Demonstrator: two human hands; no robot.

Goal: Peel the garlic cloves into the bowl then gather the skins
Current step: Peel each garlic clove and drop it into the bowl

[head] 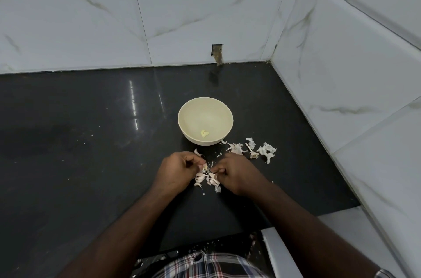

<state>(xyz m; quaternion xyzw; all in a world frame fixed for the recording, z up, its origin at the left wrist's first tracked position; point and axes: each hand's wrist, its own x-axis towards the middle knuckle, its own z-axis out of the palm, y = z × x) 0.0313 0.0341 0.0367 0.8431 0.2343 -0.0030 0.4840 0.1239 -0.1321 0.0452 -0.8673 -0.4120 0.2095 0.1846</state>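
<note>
Small pale garlic clove (205,167) w/ papery skin is getting peeled just above the black glossy tabletop (91,141), near the round cream bowl (224,128). Left hand (175,170) fingers are pinching it, right hand (237,173) fingers are tugging skin. Next imo: drop it in w/ 2 peeled cloves (204,133). Loose white skins (250,150): too many to count.

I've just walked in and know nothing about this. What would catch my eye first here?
Probably the two hands meeting at the centre of the dark counter: the left hand and right hand pinch a garlic clove between them, over a small heap of cloves and skins. Just beyond sits a cream bowl with peeled garlic at its bottom. White skins are scattered to its right.
</note>
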